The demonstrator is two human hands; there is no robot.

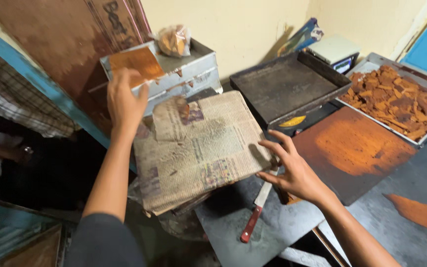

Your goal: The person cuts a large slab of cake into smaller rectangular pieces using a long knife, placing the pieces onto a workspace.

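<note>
My left hand [124, 101] is raised over the left end of a stack of old newspapers [198, 148] and pinches a thin orange-brown sheet [137, 62] in front of a grey metal box [184, 71]. My right hand [290, 168] hovers with fingers spread at the right edge of the newspaper stack, holding nothing. Just below that hand a red-handled knife [253, 220] lies on a dark metal sheet [233, 230].
An empty dark tray [287, 84] rests on a scale behind the papers. At the right is a metal tray [371, 62] of brown broken pieces, and a board [357, 148] dusted with orange powder. A bagged item [174, 39] sits on the box. Another person's arm [1, 151] shows at far left.
</note>
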